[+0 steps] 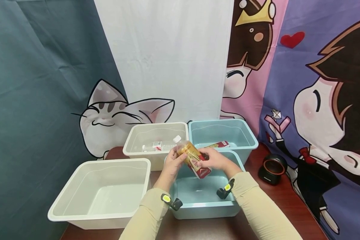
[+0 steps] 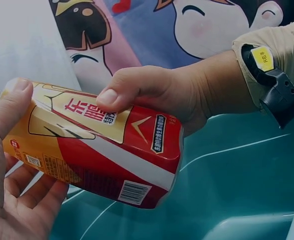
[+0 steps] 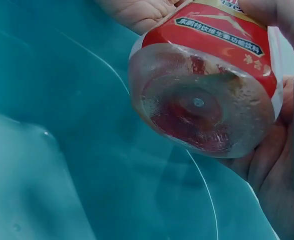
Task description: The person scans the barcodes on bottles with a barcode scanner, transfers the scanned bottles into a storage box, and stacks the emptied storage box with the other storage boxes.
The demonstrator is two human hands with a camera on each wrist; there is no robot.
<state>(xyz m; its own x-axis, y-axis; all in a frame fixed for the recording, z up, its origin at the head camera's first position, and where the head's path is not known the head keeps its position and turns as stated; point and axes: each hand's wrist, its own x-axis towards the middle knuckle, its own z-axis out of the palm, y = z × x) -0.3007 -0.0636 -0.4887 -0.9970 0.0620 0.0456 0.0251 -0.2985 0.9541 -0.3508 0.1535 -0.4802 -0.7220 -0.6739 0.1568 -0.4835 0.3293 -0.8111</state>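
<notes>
A plastic drink bottle [image 1: 193,160] with a gold and red label and a white cap is held tilted over the near blue bin [image 1: 204,208]. My left hand [image 1: 173,164] grips it near the cap end, thumb across the label in the left wrist view. Toward the base, my right hand [image 1: 213,159] holds the bottle with its thumb on the printed front. In the right wrist view the clear bottom of the bottle [image 3: 199,102] faces the camera, and a teal bin wall lies beyond it.
A white bin [image 1: 99,220] stands at the near left. Behind are another white bin [image 1: 156,155] with a clear bottle [image 1: 150,147] inside and a second blue bin [image 1: 246,150] holding a red and yellow item [image 1: 220,144]. A black round device [image 1: 272,169] sits at the right.
</notes>
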